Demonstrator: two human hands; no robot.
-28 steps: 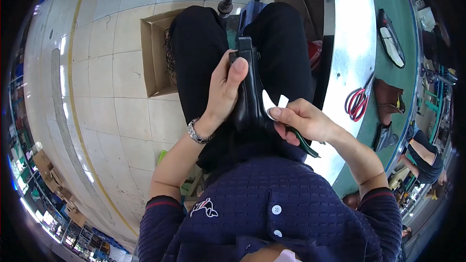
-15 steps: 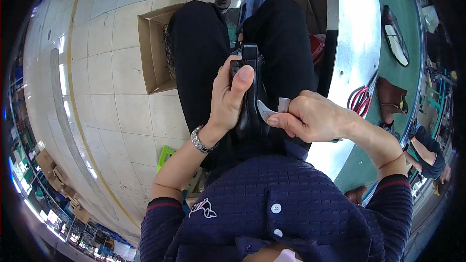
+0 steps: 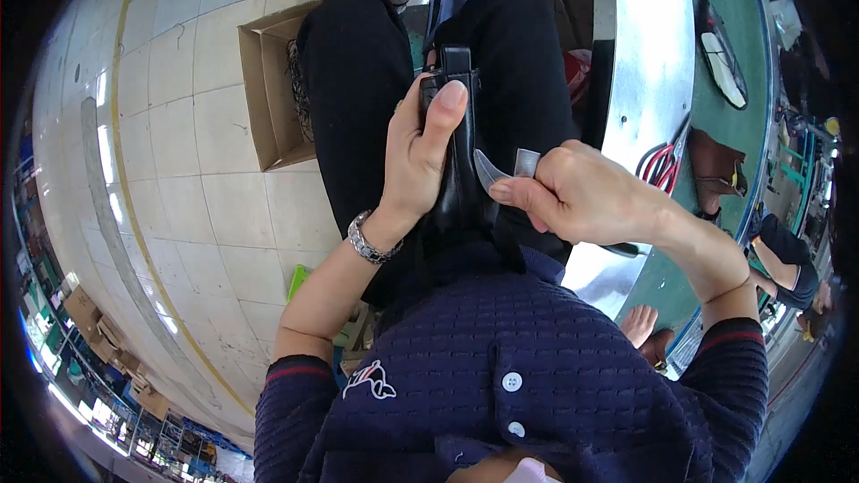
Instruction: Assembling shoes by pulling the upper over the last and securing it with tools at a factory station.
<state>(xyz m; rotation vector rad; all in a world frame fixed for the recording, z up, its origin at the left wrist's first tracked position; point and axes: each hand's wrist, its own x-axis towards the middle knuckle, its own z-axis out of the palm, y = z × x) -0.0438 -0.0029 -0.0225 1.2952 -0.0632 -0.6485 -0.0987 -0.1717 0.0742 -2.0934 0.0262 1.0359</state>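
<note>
A glossy black leather shoe (image 3: 462,156) stands lengthwise between my thighs, its narrow end pointing away from me. My left hand (image 3: 420,148) is closed round its left side, the thumb lying along the top; the other fingertips are mostly hidden behind the leather. To the right of the shoe, my right hand (image 3: 568,192) is closed on a thin, greyish curved strip (image 3: 489,170). One pointed end of that strip reaches up beside the shoe's right side, and a flat squared end shows above my knuckles. I cannot tell whether the tip touches the leather.
A cardboard box (image 3: 255,94) holding dark, stringy material stands on the tiled floor at left. A metal bench edge (image 3: 649,45) runs along the right, with red-handled scissors (image 3: 660,168). Beyond, a green surface carries a black shoe (image 3: 723,58) and a brown boot (image 3: 716,165).
Both hands and the shoe appear slightly higher in the picture. My grips are unchanged, with the strip still beside the shoe. What looks like another person's hand now shows at lower right.
</note>
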